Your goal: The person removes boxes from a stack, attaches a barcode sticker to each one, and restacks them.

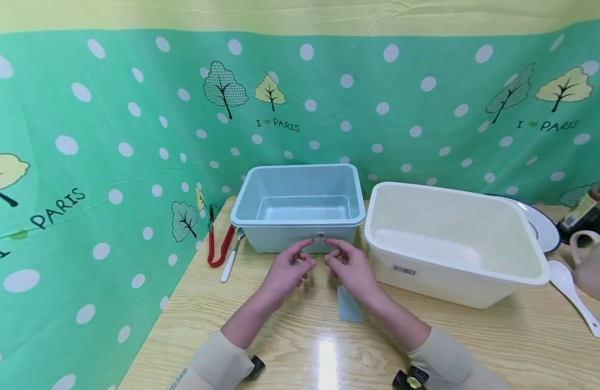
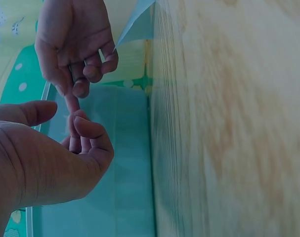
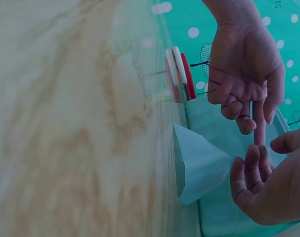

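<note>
A light blue plastic bin (image 1: 280, 234) stands at the middle back of the table, with a small barcode sticker (image 1: 320, 236) on its front wall. My left hand (image 1: 291, 266) touches that wall at the sticker's left side with a stretched index finger. From the other side, the index finger of my right hand (image 1: 350, 265) points to the sticker's right edge. The other fingers of both hands are loosely bent, and nothing shows between them. A pale blue paper piece (image 1: 349, 305) lies on the table near my right wrist; its bent-up shape shows in the right wrist view.
A cream bin (image 1: 441, 287) with a barcode label sits to the right. Red-handled pliers (image 1: 217, 254) and a white-handled utensil (image 1: 230, 262) lie left of the blue bin. Farther right are a plate (image 1: 546, 230), a white spoon (image 1: 570, 290), a pink mug (image 1: 594, 265) and a dark bottle (image 1: 585, 214).
</note>
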The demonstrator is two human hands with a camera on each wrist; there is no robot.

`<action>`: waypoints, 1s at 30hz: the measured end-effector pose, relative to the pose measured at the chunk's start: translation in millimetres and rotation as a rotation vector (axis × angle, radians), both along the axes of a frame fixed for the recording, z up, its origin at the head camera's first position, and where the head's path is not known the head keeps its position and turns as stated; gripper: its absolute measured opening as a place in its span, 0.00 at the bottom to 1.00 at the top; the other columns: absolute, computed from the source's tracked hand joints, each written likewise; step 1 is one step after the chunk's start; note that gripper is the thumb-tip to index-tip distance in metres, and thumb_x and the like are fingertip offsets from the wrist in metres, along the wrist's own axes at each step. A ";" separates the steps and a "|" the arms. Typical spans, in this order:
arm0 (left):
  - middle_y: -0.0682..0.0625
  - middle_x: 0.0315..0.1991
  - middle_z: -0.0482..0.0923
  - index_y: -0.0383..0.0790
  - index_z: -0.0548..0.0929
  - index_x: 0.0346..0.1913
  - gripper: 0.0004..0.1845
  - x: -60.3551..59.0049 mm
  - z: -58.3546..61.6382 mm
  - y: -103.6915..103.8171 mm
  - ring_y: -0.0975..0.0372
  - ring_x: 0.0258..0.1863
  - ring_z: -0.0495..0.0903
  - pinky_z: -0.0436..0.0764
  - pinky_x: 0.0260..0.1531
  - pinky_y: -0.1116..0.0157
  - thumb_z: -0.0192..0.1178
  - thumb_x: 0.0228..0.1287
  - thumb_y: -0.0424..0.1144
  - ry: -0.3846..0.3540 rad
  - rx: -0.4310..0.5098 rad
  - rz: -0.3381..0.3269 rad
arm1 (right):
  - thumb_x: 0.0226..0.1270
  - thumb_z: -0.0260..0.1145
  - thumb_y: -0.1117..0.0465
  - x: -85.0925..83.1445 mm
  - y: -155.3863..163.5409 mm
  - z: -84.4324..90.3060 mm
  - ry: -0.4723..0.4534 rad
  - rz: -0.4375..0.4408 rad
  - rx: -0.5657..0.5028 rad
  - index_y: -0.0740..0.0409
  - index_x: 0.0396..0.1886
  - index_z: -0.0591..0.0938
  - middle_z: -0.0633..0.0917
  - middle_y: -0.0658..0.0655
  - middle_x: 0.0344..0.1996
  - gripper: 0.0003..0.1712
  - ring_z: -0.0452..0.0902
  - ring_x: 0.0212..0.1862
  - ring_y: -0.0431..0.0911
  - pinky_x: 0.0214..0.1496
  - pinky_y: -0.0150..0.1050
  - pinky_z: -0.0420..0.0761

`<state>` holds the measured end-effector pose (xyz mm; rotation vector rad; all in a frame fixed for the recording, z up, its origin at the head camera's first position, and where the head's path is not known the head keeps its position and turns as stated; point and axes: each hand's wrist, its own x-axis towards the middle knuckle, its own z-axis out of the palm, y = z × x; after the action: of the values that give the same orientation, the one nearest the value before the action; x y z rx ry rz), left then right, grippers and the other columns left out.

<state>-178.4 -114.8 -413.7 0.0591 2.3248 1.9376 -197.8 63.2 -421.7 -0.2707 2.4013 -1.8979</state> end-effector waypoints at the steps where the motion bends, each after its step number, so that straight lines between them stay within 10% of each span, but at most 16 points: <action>1: 0.46 0.42 0.76 0.41 0.69 0.74 0.31 -0.1 -0.1 -0.3 0.59 0.30 0.74 0.72 0.23 0.71 0.61 0.68 0.34 0.002 0.003 -0.002 | 0.69 0.65 0.67 -0.1 0.1 -0.1 -0.001 0.001 0.000 0.59 0.65 0.78 0.82 0.56 0.33 0.24 0.79 0.31 0.55 0.28 0.33 0.75; 30: 0.48 0.41 0.79 0.48 0.63 0.77 0.37 1.5 -1.3 2.1 0.46 0.35 0.80 0.72 0.24 0.68 0.63 0.66 0.36 0.029 -0.100 -0.019 | 0.70 0.64 0.67 2.9 2.0 -0.7 -0.019 -0.017 -0.056 0.65 0.71 0.68 0.84 0.62 0.36 0.31 0.79 0.31 0.56 0.35 0.44 0.81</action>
<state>-176.9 -112.7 -415.0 0.1010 2.4269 1.8205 -194.9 65.2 -422.4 -0.2358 2.3486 -1.9686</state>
